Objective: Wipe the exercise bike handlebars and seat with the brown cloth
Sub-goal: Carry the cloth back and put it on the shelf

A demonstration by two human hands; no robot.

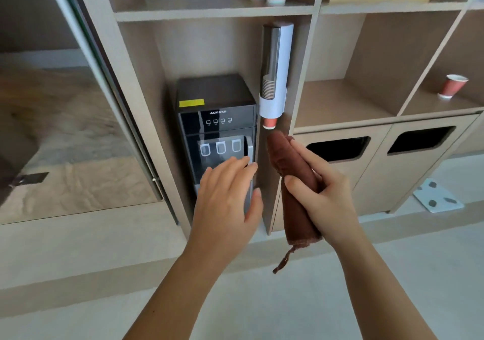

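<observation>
Before the shelving, the right hand [322,182] grips the rolled brown cloth [293,182] around its middle, its frayed tail hanging below. Just beside it, the left hand [227,193] hovers with fingers straight and relaxed, holding nothing, in front of the black water dispenser [217,119]. No exercise bike is in sight. I'd worry the loose roll could unravel and drop, or brush the cup dispenser [275,77] just above it.
</observation>
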